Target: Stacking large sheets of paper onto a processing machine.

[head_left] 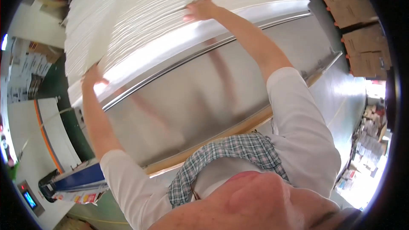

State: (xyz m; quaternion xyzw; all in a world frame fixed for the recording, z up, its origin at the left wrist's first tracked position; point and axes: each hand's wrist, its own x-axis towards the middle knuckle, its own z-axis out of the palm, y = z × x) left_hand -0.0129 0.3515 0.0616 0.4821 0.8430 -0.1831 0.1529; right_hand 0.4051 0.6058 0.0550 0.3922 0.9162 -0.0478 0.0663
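Wearer's head [260, 200] fills the lower edge, closest to the lens, with a plaid collar [230, 147] and white sleeves [300, 102] just beyond. Both bare forearms reach out over a shiny metal surface [187, 98], which mirrors them faintly; wooden strip [251, 121] along its near edge, metal rail [166, 69] along its far edge. Past that rail: large stack of thin white sheets [149, 12], layers rippled, front side glaring bright.

Hands well apart. Left hand [94, 77] touches the stack at its near left corner, thumb toward the front side; fingertips partly hidden, cannot tell if pinching. Right hand [201, 9] lies on top, right of the left hand and back from the front edge, fingers pointing left, slightly bent; blurred, cannot tell if gripping.

Lower left: machine screen [30, 199], blue beam [79, 178], white panel with orange stripe [47, 136]. Upper right: cardboard boxes [351, 2].
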